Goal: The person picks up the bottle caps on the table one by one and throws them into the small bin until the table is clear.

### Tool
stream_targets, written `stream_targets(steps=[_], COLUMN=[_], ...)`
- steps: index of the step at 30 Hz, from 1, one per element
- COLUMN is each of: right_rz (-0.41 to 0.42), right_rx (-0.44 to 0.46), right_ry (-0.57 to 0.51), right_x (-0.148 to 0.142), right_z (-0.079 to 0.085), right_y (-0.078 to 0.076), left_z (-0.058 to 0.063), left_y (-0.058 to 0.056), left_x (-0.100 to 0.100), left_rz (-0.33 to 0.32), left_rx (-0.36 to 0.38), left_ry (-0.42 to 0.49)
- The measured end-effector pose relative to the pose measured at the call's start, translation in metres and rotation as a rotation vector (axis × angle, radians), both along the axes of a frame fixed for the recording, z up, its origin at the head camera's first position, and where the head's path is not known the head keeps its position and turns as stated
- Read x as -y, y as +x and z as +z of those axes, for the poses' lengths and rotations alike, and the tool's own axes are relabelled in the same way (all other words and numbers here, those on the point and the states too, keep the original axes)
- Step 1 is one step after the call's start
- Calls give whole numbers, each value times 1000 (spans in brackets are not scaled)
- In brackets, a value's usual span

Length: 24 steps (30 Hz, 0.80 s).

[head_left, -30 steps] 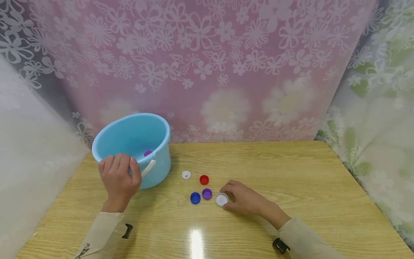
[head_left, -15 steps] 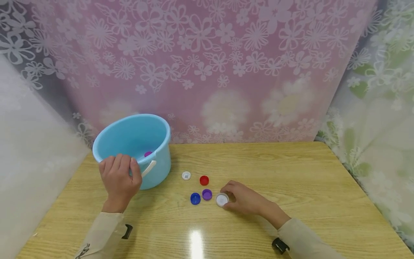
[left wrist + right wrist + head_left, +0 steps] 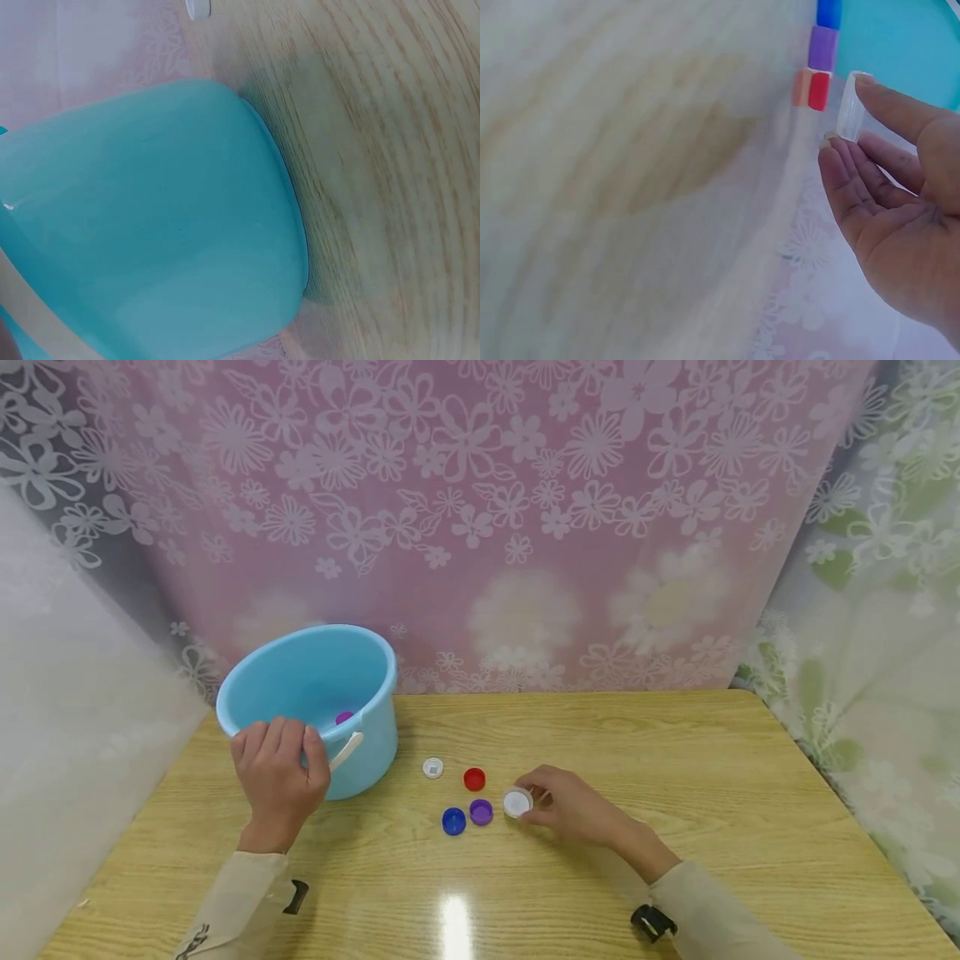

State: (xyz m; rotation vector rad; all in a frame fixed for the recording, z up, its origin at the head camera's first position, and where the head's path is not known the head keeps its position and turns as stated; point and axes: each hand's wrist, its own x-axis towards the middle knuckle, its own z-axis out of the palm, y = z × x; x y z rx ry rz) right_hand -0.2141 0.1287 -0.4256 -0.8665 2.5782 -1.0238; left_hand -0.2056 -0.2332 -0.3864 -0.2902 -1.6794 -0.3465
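Observation:
My left hand (image 3: 281, 777) grips the near rim of a light blue bucket (image 3: 375, 735), fingers curled over the edge. A purple cap (image 3: 343, 717) lies inside the bucket. Between thumb and fingers my right hand (image 3: 573, 806) pinches a white bottle cap (image 3: 517, 802); the right wrist view shows this cap (image 3: 850, 109) edge-on, apart from the table. Left of that hand several other caps lie on the table: a purple cap (image 3: 481, 812), a blue cap (image 3: 453, 822), a red cap (image 3: 474, 779) and a smaller white cap (image 3: 432, 767).
The wooden table (image 3: 675, 760) reaches back to a pink floral curtain (image 3: 525, 527). Pale curtains hang at both sides. The bucket's white handle (image 3: 347, 750) hangs down its right side.
My right hand has lifted the white cap off the table and moved it slightly away from me. My left hand stays on the bucket rim.

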Motion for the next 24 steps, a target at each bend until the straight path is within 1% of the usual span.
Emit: stream_targets(steps=[2, 4, 8, 14, 19, 24], right_rz=[-13, -25, -75, -157, -202, -235], right_rx=[-8, -32, -92, -118, -150, -178], right_ry=[-21, -46, -84, -147, -207, -235], right_x=[-1, -3, -6, -10, -10, -7], right_z=[4, 8, 19, 32, 42, 48], right_y=[-3, -6, -14, -24, -31, -39], left_z=[0, 0, 0, 0, 0, 0], left_y=[0, 0, 0, -1, 0, 0], left_x=[0, 0, 0, 0, 1, 0], left_rz=[0, 1, -1, -1, -2, -1], left_rx=[1, -3, 0, 9, 13, 11], left_ry=[-2, -2, -4, -4, -8, -6])
